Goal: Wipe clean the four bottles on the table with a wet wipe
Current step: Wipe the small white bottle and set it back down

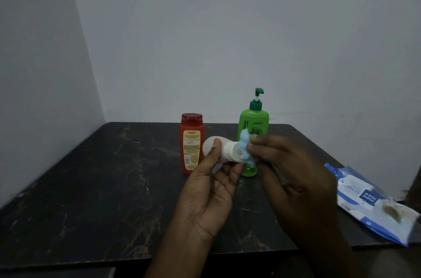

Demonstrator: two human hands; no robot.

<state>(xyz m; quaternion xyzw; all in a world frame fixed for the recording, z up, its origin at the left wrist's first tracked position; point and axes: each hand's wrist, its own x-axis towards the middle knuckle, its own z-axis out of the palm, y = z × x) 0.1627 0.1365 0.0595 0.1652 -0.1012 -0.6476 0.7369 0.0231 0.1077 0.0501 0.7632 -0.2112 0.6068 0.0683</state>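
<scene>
Tabletop (91, 186) dark and veined, pale grey walls (205, 27)

The left hand (209, 193) is covering much of the small white plastic bottle (210, 144), and the crumpled blue wet wipe (245, 148) is hiding its cap end. The right hand (293, 177) is blocking the lower label of the green pump bottle (252, 121). The picture's right edge is cutting off the blue-and-white wipes packet (364, 195). The print on the red plastic bottle (190, 141) is showing too small to read.

glossy plastic wipes pack (369, 200), scuffed dark marbled table (91, 186)
</scene>
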